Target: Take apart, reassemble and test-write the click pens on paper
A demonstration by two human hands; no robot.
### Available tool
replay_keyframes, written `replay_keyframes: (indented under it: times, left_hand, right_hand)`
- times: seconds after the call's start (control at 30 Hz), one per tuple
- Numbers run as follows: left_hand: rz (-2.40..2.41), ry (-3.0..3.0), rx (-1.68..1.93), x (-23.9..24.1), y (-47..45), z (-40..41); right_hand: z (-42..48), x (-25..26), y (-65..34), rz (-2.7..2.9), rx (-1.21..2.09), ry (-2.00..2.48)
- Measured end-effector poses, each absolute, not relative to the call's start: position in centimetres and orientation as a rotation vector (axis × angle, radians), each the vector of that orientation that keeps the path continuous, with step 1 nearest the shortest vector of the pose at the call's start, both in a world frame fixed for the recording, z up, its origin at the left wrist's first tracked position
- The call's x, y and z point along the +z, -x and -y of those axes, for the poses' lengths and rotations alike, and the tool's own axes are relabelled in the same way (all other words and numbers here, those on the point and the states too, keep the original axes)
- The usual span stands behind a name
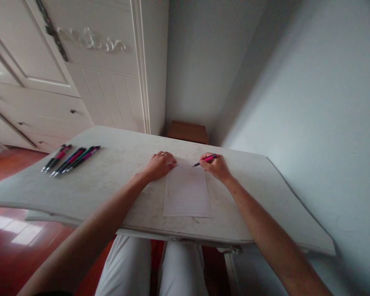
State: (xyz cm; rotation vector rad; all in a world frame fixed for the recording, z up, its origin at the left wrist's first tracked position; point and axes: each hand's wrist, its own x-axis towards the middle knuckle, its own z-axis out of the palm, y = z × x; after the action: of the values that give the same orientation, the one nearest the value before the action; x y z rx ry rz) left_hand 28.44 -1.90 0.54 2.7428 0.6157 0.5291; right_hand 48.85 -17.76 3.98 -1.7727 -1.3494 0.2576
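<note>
A sheet of lined paper (187, 193) lies on the white table in front of me. My right hand (217, 166) is closed around a pink and black pen (210, 158), its tip at the upper right part of the sheet. Across the paper, my left hand (163, 165) rests flat at the upper left corner, fingers stretched out and a ring on one of them. Any writing on the sheet is too faint to read.
Several pens (75, 159) lie side by side at the left of the white table (120, 158). Behind the table stand a white cabinet (111, 94) and a brown wooden box-like piece (188, 131). A pale wall (320, 115) borders the right side.
</note>
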Motion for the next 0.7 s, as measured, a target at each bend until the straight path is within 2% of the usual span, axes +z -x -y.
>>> replay_keyframes:
  times: [0.7]
  left_hand:
    - [-0.617,-2.729,0.542,0.56,-28.42,1.98]
  right_hand:
    - [17.46,3.18,-49.05,1.420,0.293,1.772]
